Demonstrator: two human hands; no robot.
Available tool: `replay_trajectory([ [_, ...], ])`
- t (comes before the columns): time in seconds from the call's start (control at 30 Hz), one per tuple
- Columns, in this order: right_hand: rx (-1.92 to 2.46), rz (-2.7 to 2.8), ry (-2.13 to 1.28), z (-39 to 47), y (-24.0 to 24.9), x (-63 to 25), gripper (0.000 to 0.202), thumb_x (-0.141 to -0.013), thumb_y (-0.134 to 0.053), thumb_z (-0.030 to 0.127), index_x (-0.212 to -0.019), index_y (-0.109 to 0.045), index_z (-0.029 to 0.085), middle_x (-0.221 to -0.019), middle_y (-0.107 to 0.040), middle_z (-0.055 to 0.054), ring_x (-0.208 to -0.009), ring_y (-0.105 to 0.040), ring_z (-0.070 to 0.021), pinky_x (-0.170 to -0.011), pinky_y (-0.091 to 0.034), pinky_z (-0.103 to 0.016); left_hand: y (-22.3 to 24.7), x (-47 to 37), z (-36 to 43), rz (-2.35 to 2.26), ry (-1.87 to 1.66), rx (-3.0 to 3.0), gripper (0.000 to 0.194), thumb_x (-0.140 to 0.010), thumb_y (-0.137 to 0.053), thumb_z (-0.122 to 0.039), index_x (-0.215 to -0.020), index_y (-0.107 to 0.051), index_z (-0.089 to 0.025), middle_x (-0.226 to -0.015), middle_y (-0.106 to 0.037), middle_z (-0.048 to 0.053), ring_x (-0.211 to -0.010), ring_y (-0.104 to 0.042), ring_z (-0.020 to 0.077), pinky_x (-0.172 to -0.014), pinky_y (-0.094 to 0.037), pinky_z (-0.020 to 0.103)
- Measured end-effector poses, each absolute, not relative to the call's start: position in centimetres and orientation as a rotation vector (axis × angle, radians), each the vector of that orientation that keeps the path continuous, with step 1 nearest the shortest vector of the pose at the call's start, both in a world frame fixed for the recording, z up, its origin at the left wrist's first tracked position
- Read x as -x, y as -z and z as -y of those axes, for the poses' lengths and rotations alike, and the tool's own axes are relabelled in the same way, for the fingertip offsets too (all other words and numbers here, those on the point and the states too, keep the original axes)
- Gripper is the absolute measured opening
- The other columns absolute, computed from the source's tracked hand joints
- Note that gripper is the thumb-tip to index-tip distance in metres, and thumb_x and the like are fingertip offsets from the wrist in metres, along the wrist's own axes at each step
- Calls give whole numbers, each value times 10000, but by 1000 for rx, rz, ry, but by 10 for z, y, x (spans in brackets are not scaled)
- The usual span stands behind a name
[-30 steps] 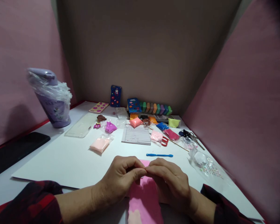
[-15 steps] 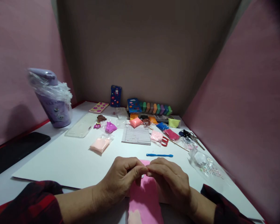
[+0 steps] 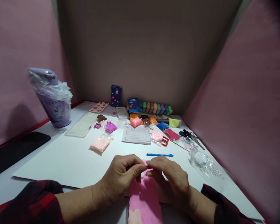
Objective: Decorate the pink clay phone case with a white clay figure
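Observation:
A bright pink slab [image 3: 144, 199], long and round-edged like a clay-covered phone case, lies in front of me with a pale peach patch [image 3: 134, 217] at its near end. Over its far end my left hand [image 3: 124, 174] is closed, thumb pressed to the forefinger; whatever it pinches is hidden or too small to name. My right hand [image 3: 172, 180] faces it from the other side, forefinger and thumb apart, nothing visible between them. A small white bit [image 3: 142, 175] shows on the slab between the hands. Beyond them lies a blue modelling tool [image 3: 160, 155].
Clay packets, such as the peach one [image 3: 100, 144] and the red one [image 3: 172, 134], surround a lined notepad [image 3: 136, 135]. Red-handled scissors [image 3: 165, 141], keys [image 3: 198, 143] and a bag of gems [image 3: 207, 165] lie right. A purple tumbler [image 3: 54, 105] and black phone [image 3: 18, 152] stand left.
The right thumb has parted from its forefinger, and the right fingers have risen slightly. My left hand has shifted up a little, still pinched. The pink slab stays in place.

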State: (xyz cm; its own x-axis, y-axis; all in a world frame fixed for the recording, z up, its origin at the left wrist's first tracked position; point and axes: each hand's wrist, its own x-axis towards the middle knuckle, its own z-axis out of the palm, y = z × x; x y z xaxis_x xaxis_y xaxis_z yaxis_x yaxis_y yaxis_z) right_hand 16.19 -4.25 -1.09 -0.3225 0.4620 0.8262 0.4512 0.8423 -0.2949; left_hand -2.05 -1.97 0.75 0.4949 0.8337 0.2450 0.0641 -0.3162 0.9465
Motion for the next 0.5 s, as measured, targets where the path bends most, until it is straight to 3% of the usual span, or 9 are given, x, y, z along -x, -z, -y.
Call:
replay_trajectory([
  [0.2,671,1996,-43,44,9,-163,233,-841,-540,22,-1038,-610,126,-777,-641,-90,-687,-616,-170,-553,-513,-274,-8,20,20,-770,-943,-1674,171,-821,-582,-229,-699,-656,-136,-563,-600,-10,-556,-542,109,-574,-425,216],
  [0.5,652,1996,3,42,10,-162,197,-854,-526,65,-1006,-631,133,-771,-639,-95,-671,-621,-171,-531,-513,-266,-5,19,19,-749,-929,-1600,142,-804,-605,-238,-739,-685,-141,-575,-600,-10,-565,-548,115,-576,-436,223],
])
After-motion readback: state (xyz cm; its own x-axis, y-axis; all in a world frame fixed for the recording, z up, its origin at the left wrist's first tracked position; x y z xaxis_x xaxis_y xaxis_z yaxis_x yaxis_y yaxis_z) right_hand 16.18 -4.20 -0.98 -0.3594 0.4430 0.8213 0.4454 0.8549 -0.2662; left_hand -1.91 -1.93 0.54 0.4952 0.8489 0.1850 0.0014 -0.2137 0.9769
